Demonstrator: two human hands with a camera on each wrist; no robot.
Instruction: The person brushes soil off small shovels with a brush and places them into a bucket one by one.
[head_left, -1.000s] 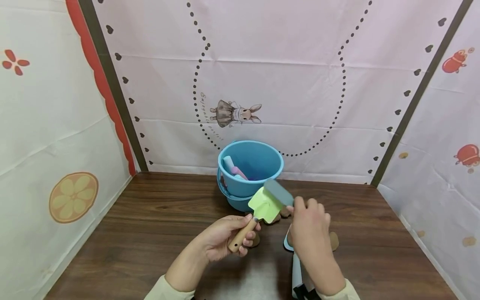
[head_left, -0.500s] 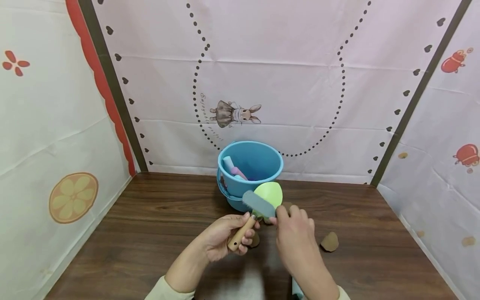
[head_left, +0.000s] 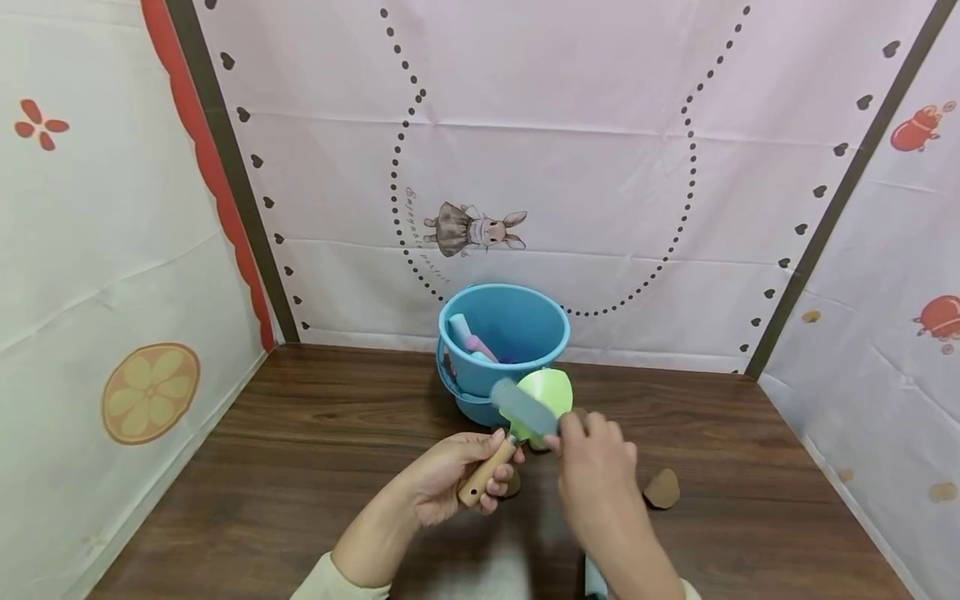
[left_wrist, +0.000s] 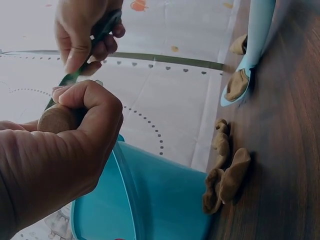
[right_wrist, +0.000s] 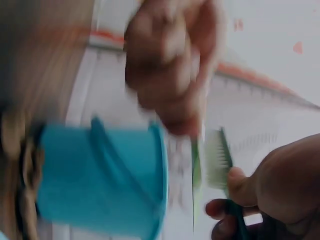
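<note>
My left hand (head_left: 450,471) grips the wooden handle (head_left: 483,477) of a small hand trowel, its light green blade (head_left: 555,388) tipped up and away from me. In my right hand (head_left: 596,471) is a grey-green brush (head_left: 525,408), held across the front of the blade. The right wrist view shows the brush's pale bristles (right_wrist: 217,157) turned toward the thin edge of the trowel blade (right_wrist: 196,180); blur hides whether they touch. Just behind both tools stands a blue bucket (head_left: 474,379).
The bucket contains pink and light blue pieces. Several brown lumps (left_wrist: 234,175) lie on the dark wooden table (head_left: 337,417) beside it. A light blue shovel (left_wrist: 259,30) holding another lump lies to the right, mostly under my right arm in the head view. Printed cloth walls surround the table.
My right hand has moved left with the brush, from the blade's upper right to lower across it. The trowel blade has turned in my left hand. A brown lump at right came into fuller view.
</note>
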